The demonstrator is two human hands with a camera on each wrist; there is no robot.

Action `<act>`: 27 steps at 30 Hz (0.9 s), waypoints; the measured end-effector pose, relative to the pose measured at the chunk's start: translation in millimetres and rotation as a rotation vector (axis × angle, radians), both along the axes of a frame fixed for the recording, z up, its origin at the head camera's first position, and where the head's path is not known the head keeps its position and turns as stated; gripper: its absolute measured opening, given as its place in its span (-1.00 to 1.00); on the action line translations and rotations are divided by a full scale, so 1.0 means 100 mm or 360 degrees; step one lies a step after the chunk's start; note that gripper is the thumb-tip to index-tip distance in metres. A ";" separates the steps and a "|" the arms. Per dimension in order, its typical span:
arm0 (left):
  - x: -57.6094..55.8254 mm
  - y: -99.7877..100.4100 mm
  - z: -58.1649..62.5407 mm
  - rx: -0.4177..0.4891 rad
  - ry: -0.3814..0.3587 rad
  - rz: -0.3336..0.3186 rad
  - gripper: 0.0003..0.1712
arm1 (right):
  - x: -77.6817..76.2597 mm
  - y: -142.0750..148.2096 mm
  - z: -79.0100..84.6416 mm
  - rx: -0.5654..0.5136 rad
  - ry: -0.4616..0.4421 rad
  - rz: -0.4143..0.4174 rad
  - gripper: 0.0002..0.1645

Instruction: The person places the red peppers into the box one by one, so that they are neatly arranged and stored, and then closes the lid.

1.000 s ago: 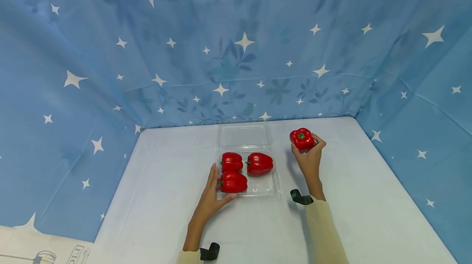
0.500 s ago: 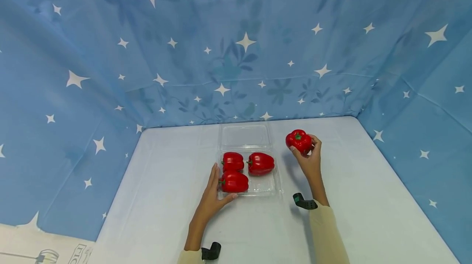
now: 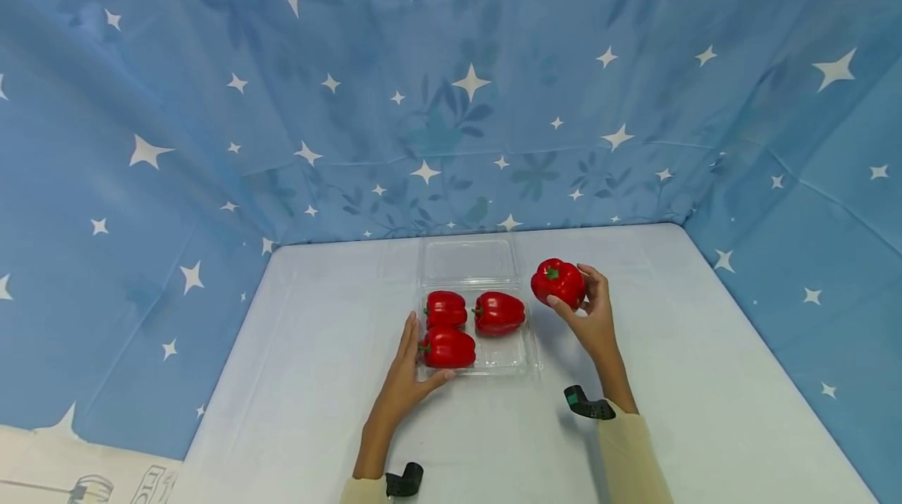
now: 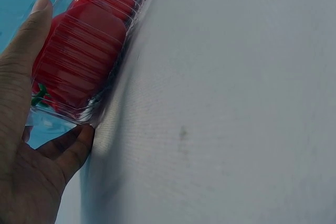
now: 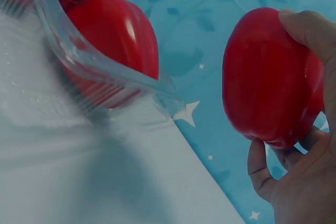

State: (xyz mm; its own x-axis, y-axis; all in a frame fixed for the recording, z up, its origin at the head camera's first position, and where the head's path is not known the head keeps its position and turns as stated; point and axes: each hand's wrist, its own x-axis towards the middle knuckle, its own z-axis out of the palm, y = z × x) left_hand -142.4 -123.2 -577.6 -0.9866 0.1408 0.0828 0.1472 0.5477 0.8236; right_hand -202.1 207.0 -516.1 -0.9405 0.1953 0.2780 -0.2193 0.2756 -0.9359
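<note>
My right hand (image 3: pixel 596 322) holds a red bell pepper (image 3: pixel 555 286) above the table, just right of a clear plastic clamshell container (image 3: pixel 503 354). In the right wrist view, the thumb lies on one side of this bell pepper (image 5: pixel 265 77) and the fingertips on the other. Three more red bell peppers lie in the container: one at back left (image 3: pixel 445 308), one at back right (image 3: pixel 499 315) and one at front left (image 3: pixel 449 348). My left hand (image 3: pixel 405 385) rests against the container's front-left corner, its fingers extended along the left side and thumb along the front.
The container's transparent lid (image 3: pixel 470 260) lies folded back towards the rear. A white cloth covers the table (image 3: pixel 317 379). Blue star-patterned curtains (image 3: pixel 366 97) stand behind and on both sides.
The right hand has carried its bell pepper left and a little nearer to me, closer to the container. The left hand stays at the container's corner.
</note>
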 end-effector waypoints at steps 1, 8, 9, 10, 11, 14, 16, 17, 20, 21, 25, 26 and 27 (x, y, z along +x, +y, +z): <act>0.00 0.00 0.00 -0.0003 -0.0001 -0.0003 0.31 | 0.01 0.00 -0.02 0.0009 0.0010 0.0012 -0.03; -0.01 0.01 0.02 0.0014 -0.0003 -0.0003 0.31 | 0.16 -0.05 0.03 0.0076 0.0111 0.0198 -0.09; -0.01 0.01 0.02 0.0011 -0.0004 -0.0001 0.31 | 0.19 -0.06 0.03 0.0092 0.0116 0.0227 -0.09; 0.00 0.01 0.02 0.0009 0.0000 0.0000 0.31 | 0.21 -0.08 0.03 0.0114 0.0114 0.0253 -0.10; 0.00 0.01 0.02 0.0008 0.0004 0.0002 0.30 | 0.23 -0.09 0.02 0.0136 0.0107 0.0278 -0.10; 0.01 0.02 0.02 0.0002 0.0008 0.0010 0.30 | 0.29 -0.13 0.00 0.0221 0.0079 0.0330 -0.12; 0.01 0.02 0.02 0.0008 0.0011 0.0009 0.29 | 0.32 -0.15 -0.02 0.0278 0.0054 0.0352 -0.11; 0.01 0.02 0.02 0.0011 0.0010 0.0011 0.29 | 0.33 -0.17 -0.03 0.0298 0.0041 0.0356 -0.10; 0.01 0.02 0.02 0.0013 0.0006 0.0012 0.29 | 0.36 -0.21 -0.06 0.0316 0.0000 0.0361 -0.07; 0.01 0.02 0.02 0.0014 0.0003 0.0010 0.30 | 0.36 -0.22 -0.06 0.0311 -0.0014 0.0362 -0.06; 0.01 0.01 0.01 0.0001 0.0007 0.0008 0.30 | 0.40 -0.28 -0.09 0.0331 -0.0026 0.0367 -0.07; 0.01 0.01 0.01 0.0002 0.0012 0.0010 0.30 | 0.40 -0.30 -0.10 0.0347 -0.0020 0.0369 -0.08; 0.01 0.02 0.01 0.0002 0.0017 0.0010 0.30 | 0.41 -0.31 -0.11 0.0368 -0.0011 0.0372 -0.09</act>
State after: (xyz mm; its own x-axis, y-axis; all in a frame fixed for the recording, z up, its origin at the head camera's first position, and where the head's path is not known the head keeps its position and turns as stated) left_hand -141.3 -121.7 -576.4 -0.9865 0.1343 0.0933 0.1524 0.5474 0.8229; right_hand -161.1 175.6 -527.5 -0.9545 -0.0934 0.2831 -0.2954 0.4243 -0.8560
